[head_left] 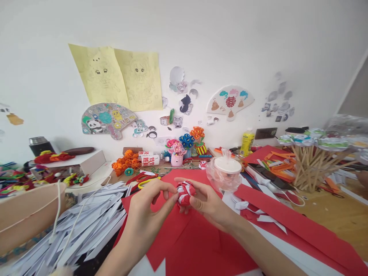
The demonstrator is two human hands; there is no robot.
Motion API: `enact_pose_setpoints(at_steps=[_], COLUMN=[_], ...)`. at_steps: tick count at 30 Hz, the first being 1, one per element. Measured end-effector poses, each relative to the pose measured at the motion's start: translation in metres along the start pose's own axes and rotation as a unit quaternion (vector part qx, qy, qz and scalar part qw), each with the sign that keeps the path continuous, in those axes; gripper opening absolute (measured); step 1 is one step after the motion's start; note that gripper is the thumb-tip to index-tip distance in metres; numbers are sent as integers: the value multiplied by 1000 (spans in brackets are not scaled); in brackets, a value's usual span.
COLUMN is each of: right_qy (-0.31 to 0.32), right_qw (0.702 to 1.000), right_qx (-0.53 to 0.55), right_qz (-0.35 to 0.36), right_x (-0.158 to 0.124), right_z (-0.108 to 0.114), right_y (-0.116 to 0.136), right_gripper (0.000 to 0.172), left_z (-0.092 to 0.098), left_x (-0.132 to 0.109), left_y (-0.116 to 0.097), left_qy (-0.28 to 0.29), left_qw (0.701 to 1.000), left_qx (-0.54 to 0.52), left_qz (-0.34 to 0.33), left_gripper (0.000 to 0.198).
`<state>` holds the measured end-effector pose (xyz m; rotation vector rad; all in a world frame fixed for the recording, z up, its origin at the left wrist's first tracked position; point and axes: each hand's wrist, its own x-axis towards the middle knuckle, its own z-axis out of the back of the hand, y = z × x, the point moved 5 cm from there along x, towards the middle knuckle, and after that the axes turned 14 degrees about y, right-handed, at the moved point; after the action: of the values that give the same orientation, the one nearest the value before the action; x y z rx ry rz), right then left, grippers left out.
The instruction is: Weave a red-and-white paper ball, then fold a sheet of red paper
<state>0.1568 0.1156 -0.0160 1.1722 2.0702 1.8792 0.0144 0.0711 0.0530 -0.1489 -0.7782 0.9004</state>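
Nearest you, a large red sheet [198, 249] spreads over the table [330, 220], with your hands above it. Your right hand [205, 200] cradles a red-and-white ball [186, 193] from its right side, while your left hand [151, 201] has its thumb and forefinger drawn narrow, tips meeting at the ball's left edge. So the ball sits between your two hands, over the sheet. To your left lies a loose heap of white paper strips [97, 214], beside a tan container [25, 214]. Beyond your right hand stands a white-lidded cup [228, 165] wrapped in clear plastic; a smaller red-and-white piece [202, 165] lies just left of it. Farther back are orange flowers [128, 163], a pink pot [176, 160] and a yellow bottle [247, 143]. On the wall behind hang two yellow drawings [140, 86] and a white fan [218, 101].
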Motion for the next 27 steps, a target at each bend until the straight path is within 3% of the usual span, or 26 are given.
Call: enact_pose_setpoints(at_steps=[9,23,27], right_qy=[2,-4,-7], right_qw=[1000,1000,1000], right_qx=[-12,-2,-3], right_qz=[-4,-3,-9], right_x=[-1,0,1], right_z=[1,0,1], right_y=[-2,0,-2], right_gripper=[52,41,47], left_z=[0,-7,-10], left_x=[-1,-3,-6], left_y=[-7,-2,-2], left_qy=[-5,24,23], left_qw=[998,994,991], left_qx=[42,109,130], left_qz=[-55,-11,-24], left_gripper=[7,9,9])
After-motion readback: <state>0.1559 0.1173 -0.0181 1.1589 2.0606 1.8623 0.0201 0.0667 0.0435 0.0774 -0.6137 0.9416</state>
